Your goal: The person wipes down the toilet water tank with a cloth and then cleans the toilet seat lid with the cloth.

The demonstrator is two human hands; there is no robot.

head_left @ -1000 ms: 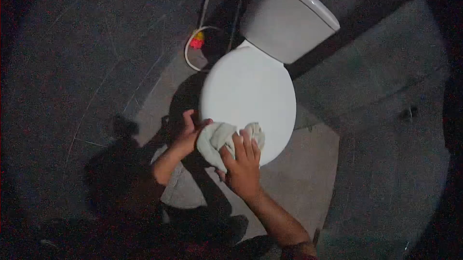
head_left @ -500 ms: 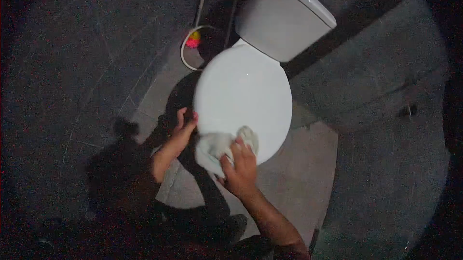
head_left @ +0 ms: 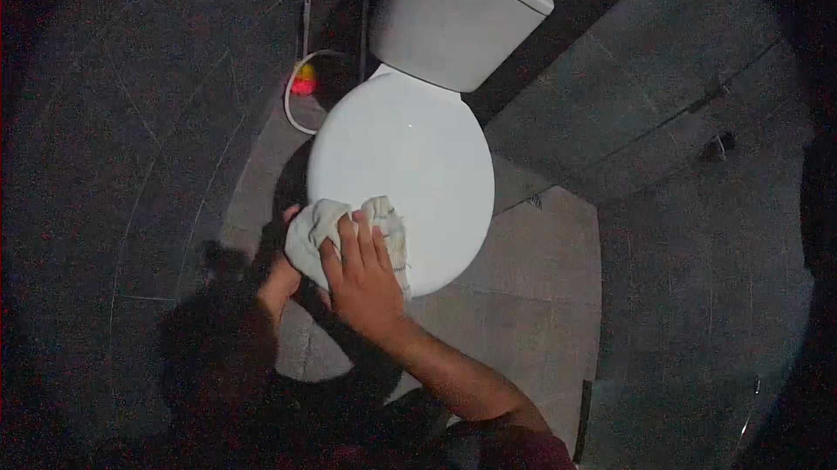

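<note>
My right hand (head_left: 362, 282) presses a pale striped cloth (head_left: 318, 230) against the closed white toilet lid (head_left: 405, 152). Its fingers lie over the bunched fabric near the lid's front left edge, and part of the cloth hangs past that edge. Low on the left side of the lid is my left hand (head_left: 281, 274), partly behind the cloth. One of its fingertips sticks up beside the fabric, while the others are hidden. The left hand appears to hold nothing.
Behind the lid rises the white toilet tank (head_left: 458, 21). Left of it, a brush with a pink and yellow head (head_left: 302, 82) stands near a curved white hose (head_left: 289, 104). Dark tiled walls (head_left: 680, 130) flank the grey floor (head_left: 523, 269). A dark fitting (head_left: 717, 147) shows at right.
My right hand has slid the cloth left along the lid's front edge. The cloth now covers part of my left hand. The whole view has shifted, with the toilet further left.
</note>
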